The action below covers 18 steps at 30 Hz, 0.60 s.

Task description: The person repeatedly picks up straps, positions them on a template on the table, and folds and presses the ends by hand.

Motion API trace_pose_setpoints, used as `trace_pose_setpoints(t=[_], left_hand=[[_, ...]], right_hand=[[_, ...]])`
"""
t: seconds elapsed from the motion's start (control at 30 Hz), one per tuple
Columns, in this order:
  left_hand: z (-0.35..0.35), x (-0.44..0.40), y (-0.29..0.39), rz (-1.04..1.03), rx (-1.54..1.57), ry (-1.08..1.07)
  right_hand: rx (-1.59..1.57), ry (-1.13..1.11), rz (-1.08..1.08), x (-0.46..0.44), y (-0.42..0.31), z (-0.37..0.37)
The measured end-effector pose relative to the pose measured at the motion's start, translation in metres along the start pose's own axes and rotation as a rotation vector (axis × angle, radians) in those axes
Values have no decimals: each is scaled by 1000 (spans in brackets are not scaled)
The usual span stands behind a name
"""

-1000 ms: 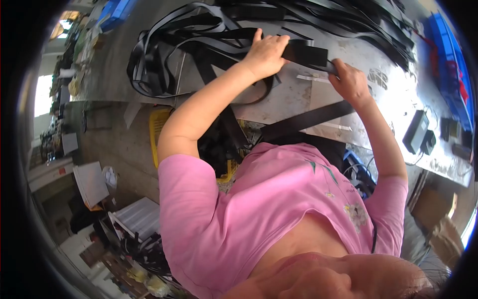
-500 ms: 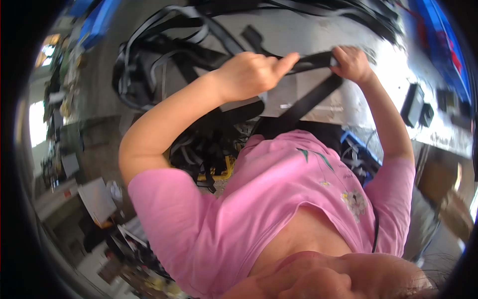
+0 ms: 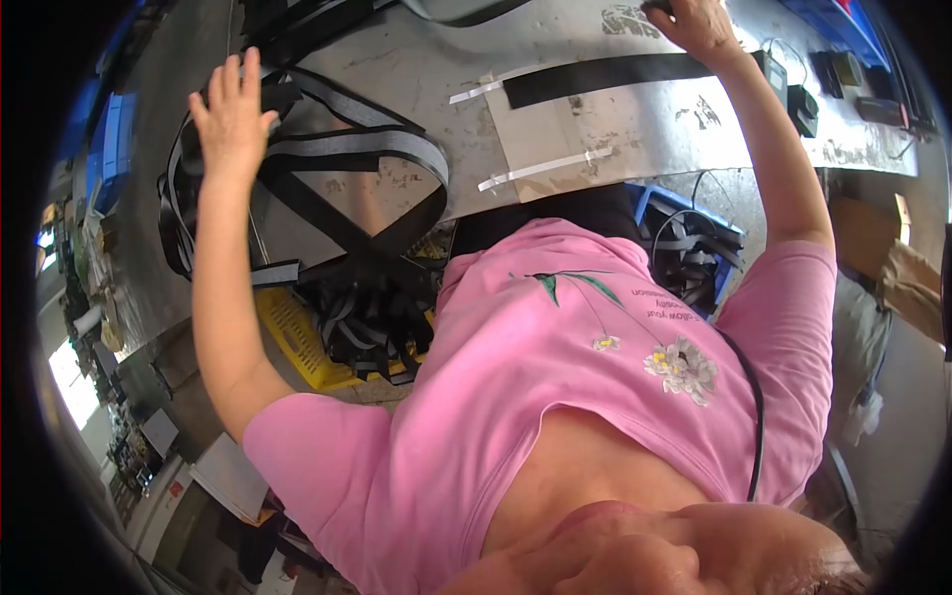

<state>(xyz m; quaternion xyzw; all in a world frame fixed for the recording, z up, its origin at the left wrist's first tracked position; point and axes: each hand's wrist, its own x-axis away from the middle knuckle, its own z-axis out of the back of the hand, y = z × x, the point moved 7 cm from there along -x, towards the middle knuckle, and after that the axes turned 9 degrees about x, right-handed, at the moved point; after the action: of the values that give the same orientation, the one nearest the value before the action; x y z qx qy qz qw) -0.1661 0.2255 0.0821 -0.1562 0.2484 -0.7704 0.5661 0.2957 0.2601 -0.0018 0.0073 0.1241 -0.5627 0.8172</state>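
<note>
My left hand [image 3: 233,124] is open, fingers spread and palm down, over the left side of a heap of black and grey webbing straps [image 3: 397,149]. It looks to be touching a dark strap end beneath it. At the top edge of the view my right hand [image 3: 702,30] is partly cut off, with its fingers closed around a small dark thing that I cannot make out. A wide black strap [image 3: 605,77] lies flat on the table and runs under my right wrist.
The metal table [image 3: 476,45] carries a taped-down sheet [image 3: 540,139] and more straps at the back. Small black boxes [image 3: 801,109] stand at the right. Below the edge are a yellow crate [image 3: 288,327] and a blue crate [image 3: 729,233], both holding straps.
Both hands were close together on a black strap. They have moved apart, the left to the far left and opened, the right up. A black strap now lies flat on the table.
</note>
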Motion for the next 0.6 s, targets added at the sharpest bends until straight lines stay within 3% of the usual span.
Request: trace_pose_setpoints(t=[0.07, 0.2, 0.3, 0.33, 0.4, 0.47, 0.5, 0.53, 0.6], left_hand=[[30, -6, 52, -87, 260, 251], [56, -21, 181, -266, 769, 252], [57, -58, 238, -183, 745, 235], [26, -46, 226, -161, 718, 206], [-2, -50, 224, -145, 737, 150], [-12, -55, 231, -151, 742, -71], [-11, -54, 231, -168, 774, 83], [-7, -42, 215, -194, 772, 67], [3, -32, 202, -210, 779, 198]], right_hand=[[89, -31, -18, 12, 26, -18], [95, -129, -109, 22, 67, -31], [350, -139, -64, 22, 95, -32], [445, -27, -93, 31, 59, -37], [431, 297, 76, 35, 11, -20], [76, 212, 207, 43, -33, -17], [23, 202, 432, 51, -59, -22], [49, 13, 493, 53, -97, -20], [79, -96, 327, 51, -97, -44]])
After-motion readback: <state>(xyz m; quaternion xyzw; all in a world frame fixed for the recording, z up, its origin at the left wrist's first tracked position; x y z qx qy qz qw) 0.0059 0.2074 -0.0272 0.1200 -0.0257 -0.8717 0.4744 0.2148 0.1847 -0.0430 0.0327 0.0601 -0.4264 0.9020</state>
